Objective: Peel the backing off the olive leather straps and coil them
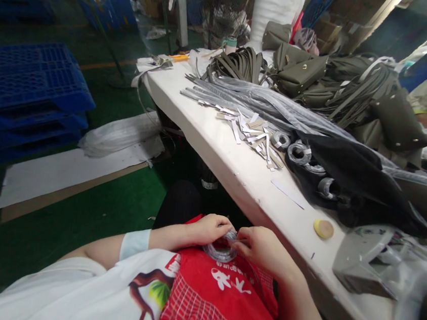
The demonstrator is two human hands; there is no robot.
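Observation:
In my lap, over the red apron (218,293), lies a coil of clear, shiny strap wrapped in plastic (220,252). My left hand (212,229) grips the coil's upper left side, with thumb and fingers closed on it. On the opposite side, my right hand (254,240) has its fingers pinched together at the coil's edge; a thin piece shows between them, too small to name. Similar coils (300,153) rest on the table beside a black cloth or bag (350,169).
The white table (217,155) runs diagonally past my right side. It carries paper strips (257,136), olive bags (303,70), straps (239,63), a yellow tape roll (323,229) and a grey tape dispenser (367,257). Blue pallets (30,85) and a cardboard sheet (63,174) occupy the left floor.

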